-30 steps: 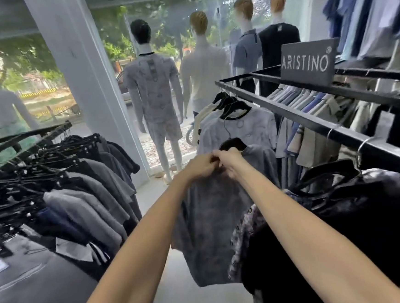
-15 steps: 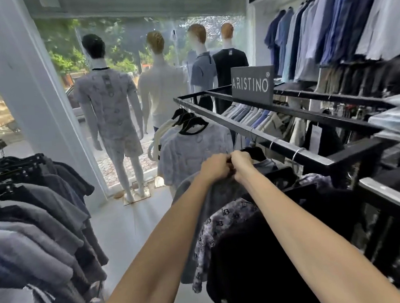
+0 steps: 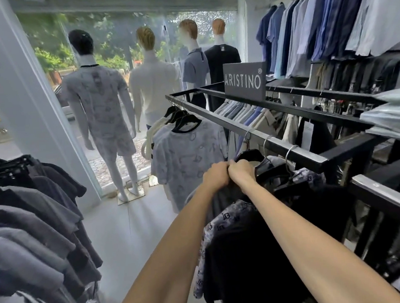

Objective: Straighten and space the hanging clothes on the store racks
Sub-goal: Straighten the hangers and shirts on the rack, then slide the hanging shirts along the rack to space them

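My left hand (image 3: pixel 216 176) and my right hand (image 3: pixel 241 173) are side by side, knuckles touching, both gripping the collar of a grey patterned shirt (image 3: pixel 221 197) on a black hanger (image 3: pixel 249 154). The hanger's hook hangs on the black rack rail (image 3: pixel 252 130). My arms hide most of the shirt. Nearer to me hang a monogram-print shirt (image 3: pixel 226 223) and a black shirt (image 3: pixel 252 254). Farther along the rail hangs a light patterned T-shirt (image 3: pixel 190 157) on a black hanger, with cream garments behind it.
A second rack of grey and dark shirts (image 3: pixel 32 224) lines the left side. An ARISTINO sign (image 3: pixel 243 82) stands on the rack's top frame. Mannequins (image 3: pixel 99 99) face the window beyond a white pillar (image 3: pixel 22 93). Blue shirts (image 3: pixel 327 17) hang on the right wall. An aisle of floor (image 3: pixel 133 228) runs between the racks.
The grey shirt, held out in the aisle a second ago, has moved right to the rail among the other clothes. Both hands kept their grip at the collar. The view turned right.
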